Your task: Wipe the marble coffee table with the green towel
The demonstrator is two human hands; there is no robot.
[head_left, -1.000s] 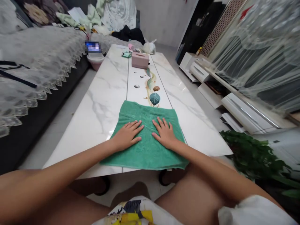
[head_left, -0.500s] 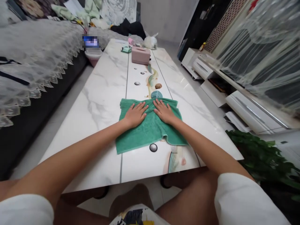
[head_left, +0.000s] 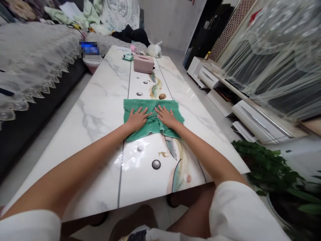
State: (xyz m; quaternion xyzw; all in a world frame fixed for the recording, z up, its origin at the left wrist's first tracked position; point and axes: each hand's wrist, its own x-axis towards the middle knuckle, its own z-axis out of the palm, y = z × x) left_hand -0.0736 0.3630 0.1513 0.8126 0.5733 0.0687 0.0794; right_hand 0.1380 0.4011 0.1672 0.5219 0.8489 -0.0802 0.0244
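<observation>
A green towel lies spread and wrinkled on a long white marble-patterned table. My left hand presses flat on the towel's left half, its fingers spread. On the right half rests my right hand, also flat with fingers apart. Both palms face down, with a small gap between the fingertips. The towel's near edge is bunched up between my wrists. Printed dots and a coloured wavy band decorate the tabletop around it.
Farther along the table stand a pink tissue box, a small green packet and a white plastic bag. A lace-covered sofa runs along the left. At right are a white cabinet and a leafy plant.
Both hands have pushed the towel forward, away from me. Its near edge has folded up, baring more of the tabletop close to me. The camera view has shifted slightly.
</observation>
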